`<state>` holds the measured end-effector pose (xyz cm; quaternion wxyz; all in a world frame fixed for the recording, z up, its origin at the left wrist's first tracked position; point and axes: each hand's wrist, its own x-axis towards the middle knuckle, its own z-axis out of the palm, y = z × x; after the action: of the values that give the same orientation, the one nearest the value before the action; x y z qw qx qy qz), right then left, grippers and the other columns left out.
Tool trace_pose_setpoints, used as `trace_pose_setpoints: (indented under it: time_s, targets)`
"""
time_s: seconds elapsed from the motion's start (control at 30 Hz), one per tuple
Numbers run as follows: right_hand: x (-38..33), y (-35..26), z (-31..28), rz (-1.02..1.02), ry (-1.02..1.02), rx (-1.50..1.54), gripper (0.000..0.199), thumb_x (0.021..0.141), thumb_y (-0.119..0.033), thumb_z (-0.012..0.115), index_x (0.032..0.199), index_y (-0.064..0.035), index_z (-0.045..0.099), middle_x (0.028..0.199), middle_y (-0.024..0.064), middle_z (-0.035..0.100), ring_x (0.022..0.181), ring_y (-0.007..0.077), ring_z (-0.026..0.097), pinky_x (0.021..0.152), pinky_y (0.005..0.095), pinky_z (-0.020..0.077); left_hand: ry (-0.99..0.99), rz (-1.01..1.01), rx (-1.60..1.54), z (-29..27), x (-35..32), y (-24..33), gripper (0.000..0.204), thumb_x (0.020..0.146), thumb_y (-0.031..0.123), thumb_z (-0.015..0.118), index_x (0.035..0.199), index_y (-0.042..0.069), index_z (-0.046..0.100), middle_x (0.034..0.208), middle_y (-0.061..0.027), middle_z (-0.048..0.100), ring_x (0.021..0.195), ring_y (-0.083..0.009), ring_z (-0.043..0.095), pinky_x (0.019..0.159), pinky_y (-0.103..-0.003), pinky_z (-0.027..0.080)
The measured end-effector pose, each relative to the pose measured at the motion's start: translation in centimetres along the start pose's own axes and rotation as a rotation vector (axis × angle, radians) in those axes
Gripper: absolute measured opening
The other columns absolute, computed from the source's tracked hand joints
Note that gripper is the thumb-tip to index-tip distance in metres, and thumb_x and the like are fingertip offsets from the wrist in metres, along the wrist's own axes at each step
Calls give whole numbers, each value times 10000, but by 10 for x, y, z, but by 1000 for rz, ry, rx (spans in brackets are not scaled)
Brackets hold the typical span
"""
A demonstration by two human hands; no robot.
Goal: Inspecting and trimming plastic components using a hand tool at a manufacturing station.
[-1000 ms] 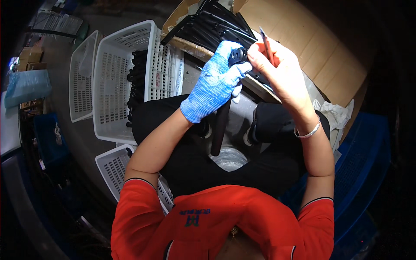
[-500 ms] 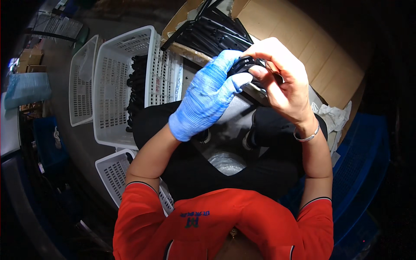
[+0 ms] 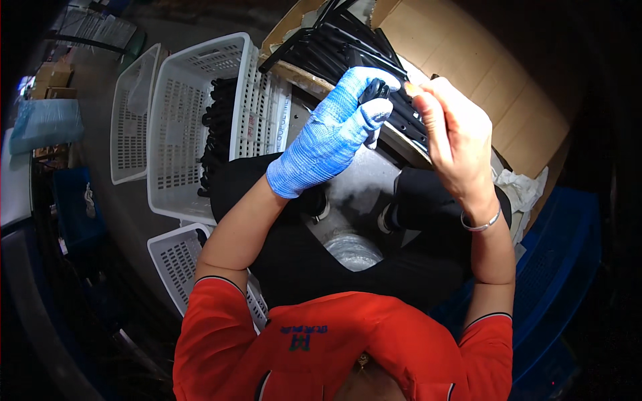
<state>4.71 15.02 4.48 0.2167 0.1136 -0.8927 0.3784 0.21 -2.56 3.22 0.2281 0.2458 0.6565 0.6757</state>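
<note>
My left hand (image 3: 326, 137), in a blue knitted glove, is closed around a small black part (image 3: 376, 91) that pokes out between thumb and fingers. Most of that part is hidden by the glove. To the right of it, apart from the black part, my bare right hand (image 3: 463, 137) has thumb and forefinger drawn together. Whatever is between those fingertips, if anything, is too small to make out. Just beyond both hands, a pile of long black bars with holes (image 3: 348, 43) lies in an open cardboard carton (image 3: 455, 47).
Left of my knees stands a white perforated basket (image 3: 167, 147) holding several black parts (image 3: 221, 127). Another white basket (image 3: 130, 113) is beside it, and a smaller one (image 3: 175, 264) sits nearer me. Blue crates (image 3: 558, 247) are at right. Crumpled white paper (image 3: 525, 182) lies by the carton.
My right hand has drawn away to the right from the black part that both hands were touching. The left hand keeps hold of it. The view has shifted slightly.
</note>
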Motion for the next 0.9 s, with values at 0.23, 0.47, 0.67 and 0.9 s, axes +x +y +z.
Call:
trace_pose_setpoints:
  time_s: [0.23, 0.47, 0.67, 0.9]
  targets:
    - [-2, -4, 0, -190, 21, -77, 135, 847, -96, 640, 907, 25, 640, 763, 124, 640, 595, 222, 597, 569, 274, 471, 52, 165, 171, 5, 0, -6, 286, 946, 255, 522, 1169, 81, 485, 927, -20, 509, 696, -46, 495, 621, -194, 448]
    - [-2, -7, -2, -142, -37, -124, 144, 842, -120, 650, 901, 11, 636, 760, 119, 641, 612, 226, 610, 576, 269, 477, 27, 561, 735, -5, 2, -18, 267, 916, 61, 506, 1174, 121, 543, 1031, -62, 451, 799, -105, 522, 634, -226, 478]
    - [-4, -6, 1, -183, 4, -228, 154, 830, -126, 666, 901, 7, 633, 772, 116, 652, 635, 235, 628, 593, 274, 494, 24, 432, 561, -2, 1, -16, 272, 918, 33, 491, 1162, 132, 560, 1037, -68, 433, 815, -122, 525, 634, -233, 482]
    - [-6, -7, 1, -180, -3, -278, 154, 825, -126, 670, 900, 3, 633, 788, 116, 662, 653, 240, 639, 610, 278, 503, 70, 371, 590, 0, -2, -15, 309, 836, -38, 553, 1121, 81, 554, 1103, -112, 483, 950, -249, 549, 784, -299, 476]
